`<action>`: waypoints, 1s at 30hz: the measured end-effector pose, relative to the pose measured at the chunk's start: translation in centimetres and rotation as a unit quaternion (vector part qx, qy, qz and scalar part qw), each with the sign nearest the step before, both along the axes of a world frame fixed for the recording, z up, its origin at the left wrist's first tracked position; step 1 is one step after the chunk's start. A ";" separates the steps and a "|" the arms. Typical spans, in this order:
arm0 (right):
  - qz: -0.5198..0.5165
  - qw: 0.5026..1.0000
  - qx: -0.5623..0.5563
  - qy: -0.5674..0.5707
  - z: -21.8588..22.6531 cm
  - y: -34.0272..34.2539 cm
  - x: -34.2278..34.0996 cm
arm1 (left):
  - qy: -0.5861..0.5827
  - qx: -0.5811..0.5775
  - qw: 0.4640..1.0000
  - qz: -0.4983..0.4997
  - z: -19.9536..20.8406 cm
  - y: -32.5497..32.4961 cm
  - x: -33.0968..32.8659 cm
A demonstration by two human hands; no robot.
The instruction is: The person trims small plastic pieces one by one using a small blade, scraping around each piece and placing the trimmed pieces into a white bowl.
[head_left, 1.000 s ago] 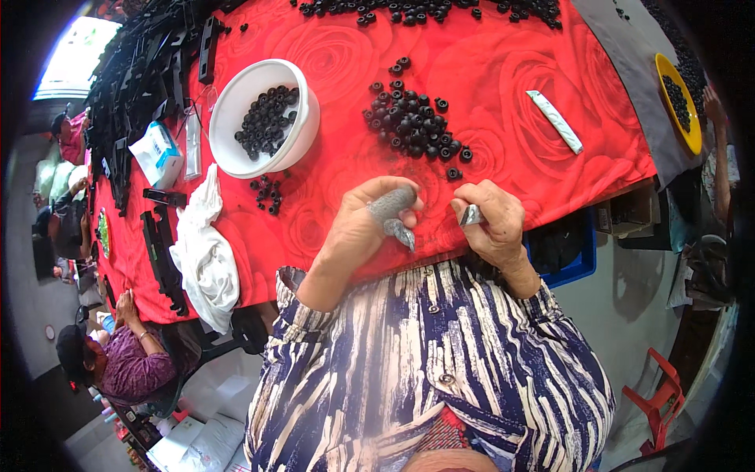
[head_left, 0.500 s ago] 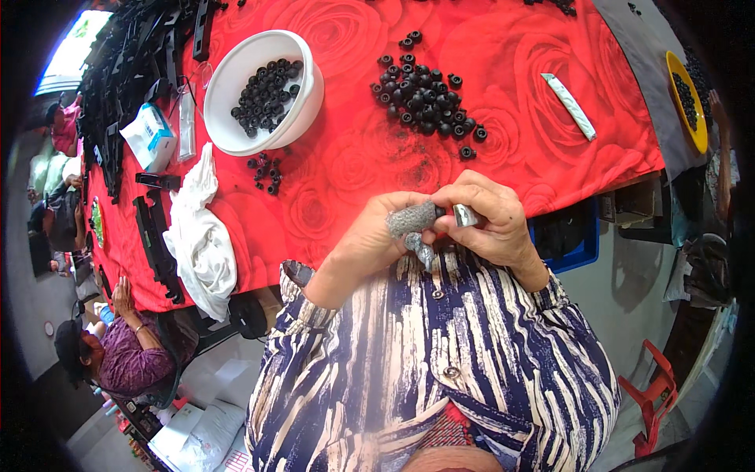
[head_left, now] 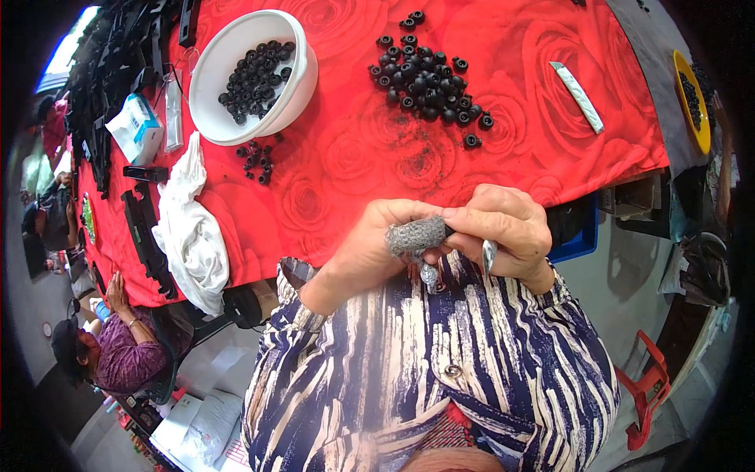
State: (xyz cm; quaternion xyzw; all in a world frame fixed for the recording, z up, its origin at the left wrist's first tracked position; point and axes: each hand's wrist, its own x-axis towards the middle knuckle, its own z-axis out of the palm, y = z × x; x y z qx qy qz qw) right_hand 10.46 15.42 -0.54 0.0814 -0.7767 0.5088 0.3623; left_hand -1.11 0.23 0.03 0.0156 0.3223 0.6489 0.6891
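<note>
My left hand (head_left: 363, 245) and my right hand (head_left: 513, 228) meet in front of my striped shirt, both with closed fingers. A grey knitted finger cover (head_left: 417, 235) sits on a digit of my left hand, and a crumpled silvery wrap (head_left: 429, 274) shows just below it. Pinched between the hands is a small black part (head_left: 449, 230), mostly hidden by the fingers. From my right hand juts a shiny silver blade-like tool (head_left: 489, 256); its grip is out of sight. Beyond the hands lies a pile of round black parts (head_left: 429, 82) on the red rose-patterned cloth (head_left: 338, 173).
A white bowl (head_left: 303, 86) of black parts stands at left, with a few small black pieces (head_left: 255, 161) before it. A white cloth (head_left: 193, 244), long black strips (head_left: 102, 102), a white-wrapped cutter (head_left: 578, 98) and a yellow plate (head_left: 705, 141) lie around. A person (head_left: 130, 354) sits at left.
My right hand has shifted slightly right and down, turning the silver tool so it shows narrower. My left hand stays nearly in place. The view has shifted a little.
</note>
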 end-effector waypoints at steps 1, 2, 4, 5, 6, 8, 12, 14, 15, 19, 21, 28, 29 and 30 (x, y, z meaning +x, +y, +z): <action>0.000 1.000 -0.001 -0.003 0.1 0.0 0.0 | -0.003 -0.001 1.000 0.000 0.0 -0.1 0.0; -0.007 1.000 -0.002 0.006 0.2 -0.2 -0.1 | 0.003 -0.002 1.000 -0.005 0.0 -0.2 -0.1; -0.014 1.000 -0.004 0.015 0.3 -0.2 -0.2 | 0.008 -0.003 1.000 -0.009 0.1 -0.2 -0.1; -0.013 1.000 -0.001 0.020 0.3 -0.2 -0.2 | 0.006 -0.002 1.000 0.002 0.3 -0.2 0.0; -0.012 1.000 0.003 0.025 0.3 -0.2 -0.2 | 0.004 0.000 1.000 0.013 0.3 -0.1 0.1; -0.016 0.999 0.002 0.029 0.3 -0.3 -0.2 | 0.016 -0.002 1.000 0.011 0.4 -0.1 0.3; -0.021 0.999 0.002 0.040 0.1 -0.3 -0.1 | 0.044 -0.016 0.999 0.004 0.3 -0.2 0.3; -0.024 0.999 0.006 0.039 0.1 -0.2 -0.1 | 0.040 -0.017 0.999 0.006 0.3 -0.2 0.3; -0.027 0.999 0.010 0.039 0.1 -0.1 0.0 | 0.036 -0.017 0.999 0.008 0.4 -0.2 0.2; -0.042 0.998 -0.002 0.036 0.2 -0.3 -0.2 | 0.048 -0.014 0.999 0.017 0.7 0.2 0.3; -0.055 0.998 -0.005 0.032 0.3 -0.4 -0.3 | 0.028 -0.009 0.998 0.048 0.9 0.4 0.5; -0.076 0.997 0.017 0.008 -0.3 -0.1 0.1 | 0.087 -0.016 0.993 0.078 1.5 0.8 0.5; -0.059 0.996 -0.054 -0.040 0.0 -0.1 0.4 | 0.129 -0.007 0.989 0.071 1.5 0.9 0.4; -0.043 0.987 -0.124 -0.089 0.1 -0.1 0.7 | 0.170 0.003 0.983 0.062 1.5 0.8 0.4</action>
